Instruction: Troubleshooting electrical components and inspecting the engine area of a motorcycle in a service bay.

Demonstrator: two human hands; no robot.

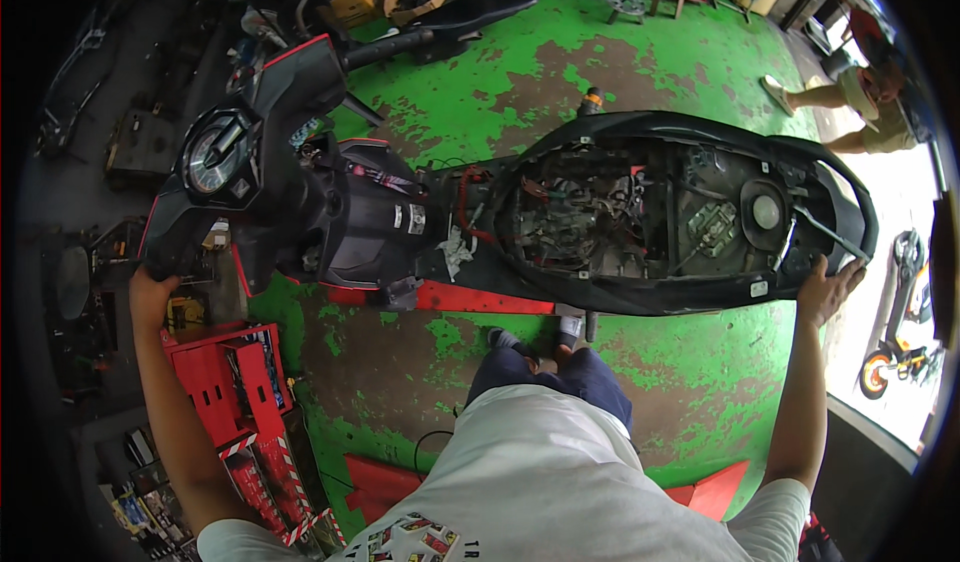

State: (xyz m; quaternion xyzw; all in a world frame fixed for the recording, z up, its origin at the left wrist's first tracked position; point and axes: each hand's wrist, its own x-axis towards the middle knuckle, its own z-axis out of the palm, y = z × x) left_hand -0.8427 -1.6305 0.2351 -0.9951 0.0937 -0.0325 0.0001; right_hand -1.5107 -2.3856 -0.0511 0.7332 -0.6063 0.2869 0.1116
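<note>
A black scooter (365,257) with its seat off stands crosswise in front of me. Its handlebar and round speedometer (213,157) are on the left, and the bare engine bay (585,217) is on the right. My left hand (152,287) is closed around the near handlebar grip, its fingertips partly hidden by dark parts. My right hand (830,290) grips the near rim of the scooter's tail, thumb toward the inside and fingers over the edge. Metal rods (826,232) lie close to that hand. A crumpled whitish rag or paper (457,252) rests ahead of the engine bay.
A red tool cabinet (215,387) stands near my left forearm. Beneath the scooter runs a red platform (480,298) on a worn green floor (690,362). Another person's leg (815,97) shows at the far right, and a kick scooter (895,302) stands outside.
</note>
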